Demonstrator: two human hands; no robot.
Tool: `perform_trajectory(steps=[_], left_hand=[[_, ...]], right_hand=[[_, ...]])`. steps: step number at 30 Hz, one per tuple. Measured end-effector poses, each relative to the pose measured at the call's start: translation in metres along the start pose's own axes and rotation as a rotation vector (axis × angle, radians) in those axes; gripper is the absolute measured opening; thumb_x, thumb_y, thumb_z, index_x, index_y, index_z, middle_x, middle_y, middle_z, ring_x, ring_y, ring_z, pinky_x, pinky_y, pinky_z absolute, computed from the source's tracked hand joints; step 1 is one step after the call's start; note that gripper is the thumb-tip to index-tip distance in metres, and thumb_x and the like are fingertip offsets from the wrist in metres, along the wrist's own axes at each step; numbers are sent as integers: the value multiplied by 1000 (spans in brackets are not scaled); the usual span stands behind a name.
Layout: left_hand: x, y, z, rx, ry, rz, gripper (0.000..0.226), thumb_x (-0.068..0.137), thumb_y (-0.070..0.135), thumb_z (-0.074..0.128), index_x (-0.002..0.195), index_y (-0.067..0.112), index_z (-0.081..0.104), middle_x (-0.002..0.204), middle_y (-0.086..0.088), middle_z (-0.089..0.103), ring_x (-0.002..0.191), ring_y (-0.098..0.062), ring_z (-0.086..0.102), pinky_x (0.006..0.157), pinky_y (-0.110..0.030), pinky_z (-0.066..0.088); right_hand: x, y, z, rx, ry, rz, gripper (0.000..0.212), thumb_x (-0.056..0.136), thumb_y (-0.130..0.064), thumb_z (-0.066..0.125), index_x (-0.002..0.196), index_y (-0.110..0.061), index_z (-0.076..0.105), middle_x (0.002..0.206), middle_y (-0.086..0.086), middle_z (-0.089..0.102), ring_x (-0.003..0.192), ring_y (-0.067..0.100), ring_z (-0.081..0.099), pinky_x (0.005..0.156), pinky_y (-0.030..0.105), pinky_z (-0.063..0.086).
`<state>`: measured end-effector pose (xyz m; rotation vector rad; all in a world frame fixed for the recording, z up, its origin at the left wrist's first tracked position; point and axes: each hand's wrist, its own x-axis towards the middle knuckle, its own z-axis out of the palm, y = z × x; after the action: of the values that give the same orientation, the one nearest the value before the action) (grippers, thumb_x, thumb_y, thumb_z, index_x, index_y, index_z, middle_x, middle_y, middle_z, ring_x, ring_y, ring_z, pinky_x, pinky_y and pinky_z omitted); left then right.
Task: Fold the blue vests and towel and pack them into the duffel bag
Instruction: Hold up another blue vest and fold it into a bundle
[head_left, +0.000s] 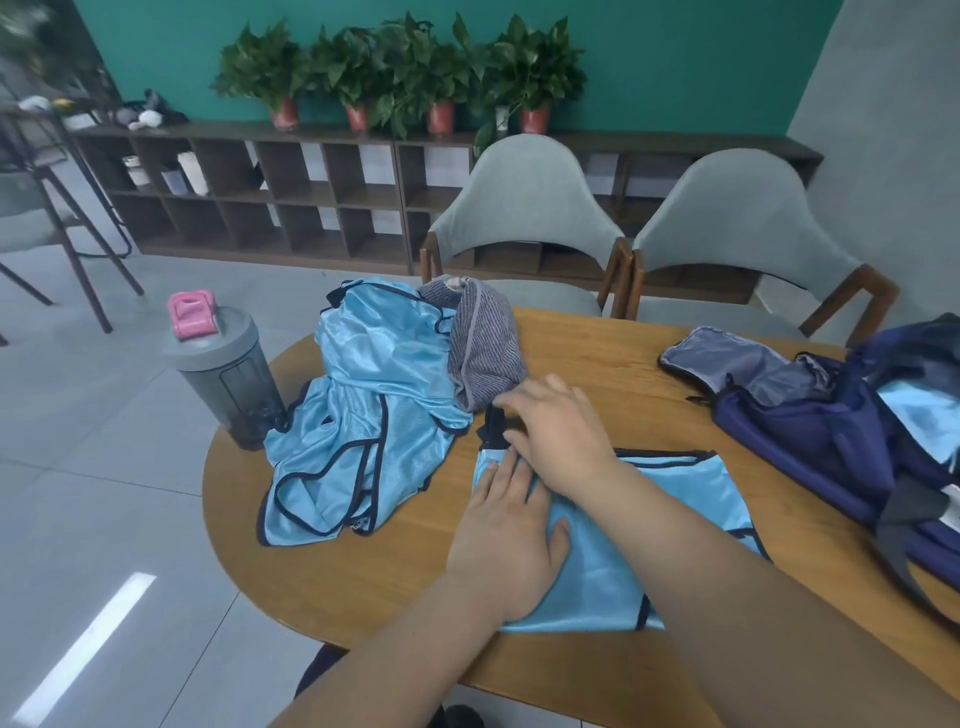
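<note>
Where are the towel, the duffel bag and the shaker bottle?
towel (485, 358), head view, its striped grey side.
duffel bag (810, 436), head view, navy side wall below the open flap.
shaker bottle (231, 384), head view, grey body under the pink cap.

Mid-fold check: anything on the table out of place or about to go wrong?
Nothing looks spilled or damaged. The shaker bottle stands right at the left edge of the table, with the unfolded vest pile bunched against its base; pulling a vest might tip it off.
</note>
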<state>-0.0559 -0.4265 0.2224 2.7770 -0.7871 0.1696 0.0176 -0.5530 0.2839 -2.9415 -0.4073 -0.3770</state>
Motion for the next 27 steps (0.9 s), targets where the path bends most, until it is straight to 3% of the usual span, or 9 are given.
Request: perform_trajectory(steps=[5, 8, 10, 11, 15, 18, 20, 24, 27], left_hand=[[0, -1, 0, 3, -2, 3, 70, 106, 52, 25, 166, 17, 20, 174, -8, 13, 162, -27, 2, 131, -40, -1], [0, -1, -2, 14, -18, -1, 71, 107, 52, 24, 167, 16, 16, 175, -9, 10, 162, -26, 0, 131, -39, -2], [0, -1, -3, 13, -19, 1, 71, 107, 52, 23, 167, 16, 14, 175, -9, 9, 162, -26, -1, 130, -39, -3], [0, -1, -2, 10, -22, 3, 71, 107, 52, 23, 167, 16, 13, 175, -9, 8, 162, -25, -2, 130, -38, -5], [0, -3, 0, 8, -32, 34, 70, 107, 52, 23, 167, 16, 14, 175, -8, 8, 162, -21, -5, 131, -40, -1], [1, -3, 0, -20, -38, 38, 68, 107, 52, 25, 166, 18, 16, 175, -7, 10, 162, -21, -3, 132, -41, 3], [0, -4, -1, -30, -30, 40, 67, 107, 51, 26, 166, 18, 17, 174, -8, 10, 162, -21, -3, 132, -41, 4], [0, -5, 0, -17, -50, 35, 68, 108, 51, 25, 166, 16, 18, 176, -7, 0, 162, -20, -8, 131, -43, 3], [0, -4, -1, 0, -80, 26, 71, 108, 53, 22, 167, 15, 13, 176, -6, -7, 161, -20, -14, 131, -45, 2]], right_hand=[[28, 1, 16, 70, -270, 133, 34, 101, -42, 58, 134, -39, 63, 131, -5, 59, 125, 23, 44, 103, 42, 38], [35, 7, 17, 114, -323, 151, 8, 96, -45, 65, 101, -47, 70, 113, -11, 60, 118, 22, 46, 106, 43, 41], [36, 9, 18, 146, -336, 144, 16, 93, -41, 68, 78, -45, 63, 100, -18, 62, 116, 21, 53, 107, 42, 41], [37, 10, 18, 164, -336, 154, 19, 93, -38, 67, 76, -43, 61, 97, -18, 66, 115, 21, 56, 108, 41, 41], [34, 9, 17, 274, -189, 265, 10, 100, -30, 61, 94, -37, 58, 99, -13, 72, 102, 17, 66, 99, 37, 47], [30, 7, 21, 421, -55, 325, 21, 94, -16, 64, 84, -34, 64, 81, -15, 71, 79, 8, 68, 74, 26, 51], [29, 6, 17, 553, 18, 339, 28, 91, -10, 70, 78, -35, 69, 77, -16, 71, 70, -2, 65, 62, 12, 44], [30, 12, -9, 749, 245, 380, 21, 93, -9, 73, 92, -30, 77, 87, -18, 72, 79, -10, 62, 67, 3, 41], [16, 31, -26, 657, 365, 444, 31, 92, -3, 65, 97, -32, 74, 97, -21, 70, 90, -7, 61, 75, 7, 41]])
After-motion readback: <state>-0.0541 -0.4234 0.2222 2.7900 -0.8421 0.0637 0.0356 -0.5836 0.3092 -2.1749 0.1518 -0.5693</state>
